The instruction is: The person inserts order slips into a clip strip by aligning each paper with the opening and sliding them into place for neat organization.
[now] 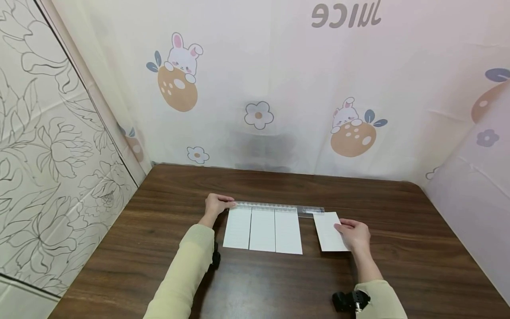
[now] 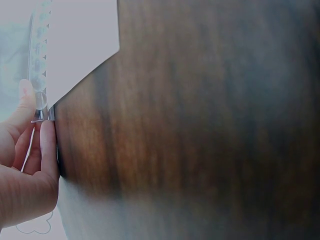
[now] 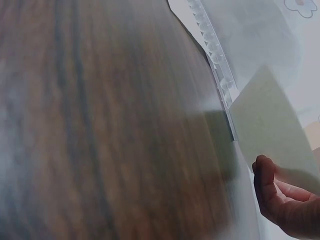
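Note:
A clear plastic strip [image 1: 307,210] with a row of rounded shapes along it lies across the table. My left hand [image 1: 216,204] pinches its left end between thumb and fingers, close to a sheet corner in the left wrist view. Three white lined paper sheets, left [image 1: 237,228], middle [image 1: 262,229] and right [image 1: 287,231], lie side by side with their top edges at the strip. On the right, my right hand [image 1: 356,235] pinches a fourth white paper sheet [image 1: 330,232] by its right edge. This sheet is tilted in the right wrist view, its upper corner overlapping the strip's right end.
The dark wood-grain table [image 1: 279,283] reaches back to a pale curtain [image 1: 259,146] printed with rabbits and flowers. A flower-patterned panel [image 1: 59,146] stands along the left side. A black wrist camera [image 1: 346,301] sits at the right sleeve.

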`<state>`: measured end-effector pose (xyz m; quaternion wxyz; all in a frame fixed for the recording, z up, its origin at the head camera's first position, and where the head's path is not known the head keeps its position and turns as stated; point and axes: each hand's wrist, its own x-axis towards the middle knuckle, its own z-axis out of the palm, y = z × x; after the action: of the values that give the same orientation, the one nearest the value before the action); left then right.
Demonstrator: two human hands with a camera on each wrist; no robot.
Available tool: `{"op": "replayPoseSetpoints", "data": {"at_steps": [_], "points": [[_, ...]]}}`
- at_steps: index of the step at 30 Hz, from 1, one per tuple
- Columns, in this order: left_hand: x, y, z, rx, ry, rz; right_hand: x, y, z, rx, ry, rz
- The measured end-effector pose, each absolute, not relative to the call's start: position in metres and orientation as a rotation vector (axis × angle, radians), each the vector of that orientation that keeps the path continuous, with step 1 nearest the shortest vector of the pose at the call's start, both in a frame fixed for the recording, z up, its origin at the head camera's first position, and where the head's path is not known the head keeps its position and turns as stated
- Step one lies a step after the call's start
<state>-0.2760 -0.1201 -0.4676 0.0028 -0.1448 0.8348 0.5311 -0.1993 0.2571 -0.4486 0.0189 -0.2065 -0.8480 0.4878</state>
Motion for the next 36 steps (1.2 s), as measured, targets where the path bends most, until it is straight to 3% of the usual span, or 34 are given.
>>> {"op": "replayPoseSetpoints", "data": {"at_steps": [36], "points": [[-0.276,-0.120,-0.469,-0.452,2.616,1.686,-0.206,0.241,-0.454,-0.595,-2.687,1.540]]}}
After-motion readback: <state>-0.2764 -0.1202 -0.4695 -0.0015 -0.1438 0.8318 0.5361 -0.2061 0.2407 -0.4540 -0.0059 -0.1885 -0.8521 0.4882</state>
